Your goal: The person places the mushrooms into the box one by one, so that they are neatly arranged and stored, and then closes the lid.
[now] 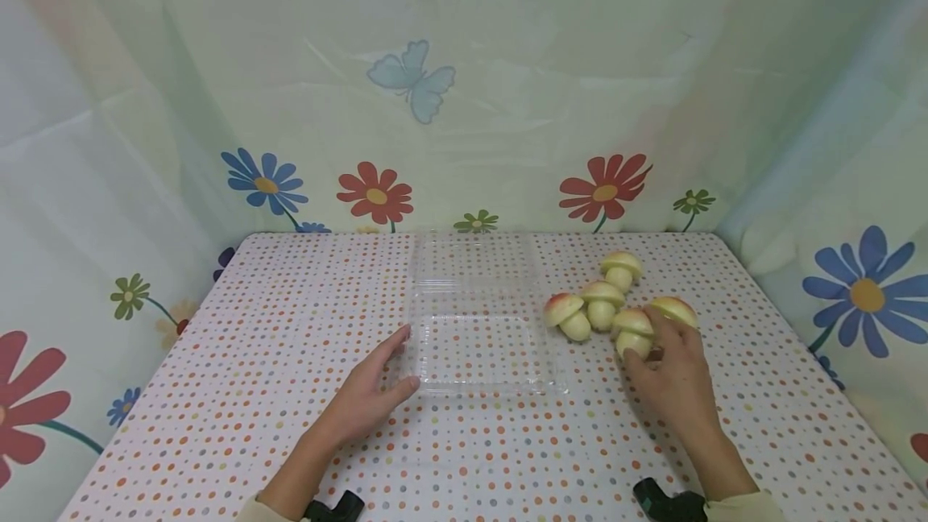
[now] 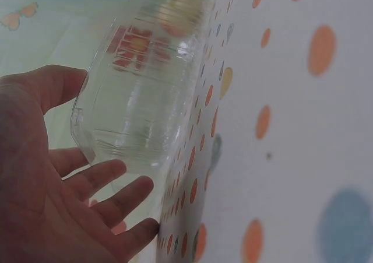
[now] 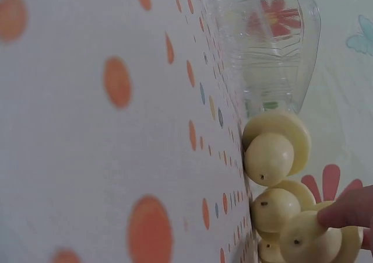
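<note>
Here | front mushroom (image 1: 630, 324): between right fingers (image 1: 666, 328) | container (image 1: 482, 351): touching left fingers (image 1: 390, 346)

We see creased, pale green sheeting (image 1: 522, 111) on three sides of a dotted bench (image 1: 217, 393), under soft light. We spot a printed blue butterfly (image 1: 416, 85) above red flowers (image 1: 375, 196).

A clear plastic container (image 1: 478, 354) lies unfolded, its lid half on the far side. To its right cluster five pale yellow mushrooms (image 1: 632, 322) with red-tinged caps, the leftmost tilted.
</note>
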